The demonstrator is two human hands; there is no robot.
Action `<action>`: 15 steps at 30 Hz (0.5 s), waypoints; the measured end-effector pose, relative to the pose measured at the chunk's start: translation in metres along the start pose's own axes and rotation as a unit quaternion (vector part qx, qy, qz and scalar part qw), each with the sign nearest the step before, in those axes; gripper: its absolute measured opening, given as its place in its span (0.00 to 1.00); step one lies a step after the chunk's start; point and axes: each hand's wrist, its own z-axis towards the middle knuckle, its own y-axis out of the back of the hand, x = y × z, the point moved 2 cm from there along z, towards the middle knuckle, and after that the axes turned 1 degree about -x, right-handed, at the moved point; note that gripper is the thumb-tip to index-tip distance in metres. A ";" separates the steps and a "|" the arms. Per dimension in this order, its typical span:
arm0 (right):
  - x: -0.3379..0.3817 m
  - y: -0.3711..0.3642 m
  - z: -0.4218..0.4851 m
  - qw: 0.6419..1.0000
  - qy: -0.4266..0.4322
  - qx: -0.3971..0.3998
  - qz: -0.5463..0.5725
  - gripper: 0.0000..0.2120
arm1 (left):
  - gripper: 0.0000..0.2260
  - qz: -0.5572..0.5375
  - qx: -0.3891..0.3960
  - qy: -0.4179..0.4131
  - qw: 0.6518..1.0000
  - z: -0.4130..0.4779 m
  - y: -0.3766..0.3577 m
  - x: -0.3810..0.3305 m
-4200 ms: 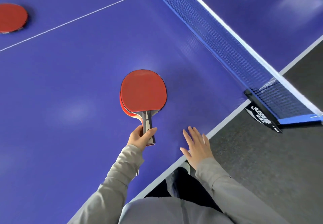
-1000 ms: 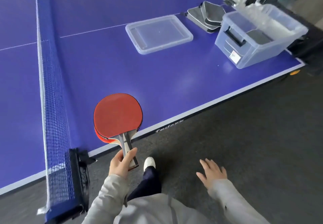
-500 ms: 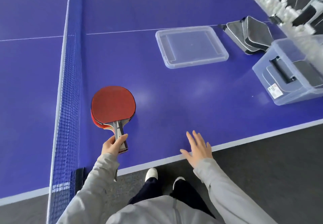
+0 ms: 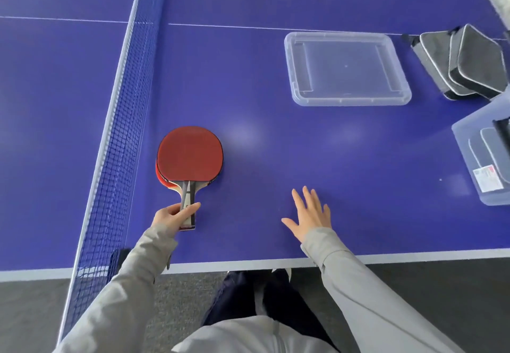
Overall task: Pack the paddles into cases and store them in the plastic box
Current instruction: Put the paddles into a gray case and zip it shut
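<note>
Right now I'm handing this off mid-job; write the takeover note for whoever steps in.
Hands: the left grip holds two stacked red paddles by their handles, beside the net. The right grip is open with fingers spread, holding nothing, over the table.
Things: the grey cases are piled at the far right. The plastic box is at the right edge, with its clear lid off and lying flat left of the cases.
Done: at least one stored case lies in the box; what it contains is hidden.
Left: case these two paddles and put them in the box.
</note>
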 end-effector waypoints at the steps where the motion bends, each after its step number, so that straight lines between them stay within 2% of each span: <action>1: 0.000 -0.002 0.002 1.000 0.000 0.003 0.000 0.37 | 0.08 0.009 -0.018 -0.006 1.000 -0.002 0.002 0.000; 9: -0.005 -0.014 0.001 0.999 0.015 0.002 -0.044 0.39 | 0.13 0.028 -0.102 -0.015 0.994 -0.020 0.013 -0.009; 15: -0.003 -0.015 0.002 0.998 0.014 0.002 -0.067 0.41 | 0.15 0.025 -0.097 0.001 0.995 -0.023 0.017 -0.008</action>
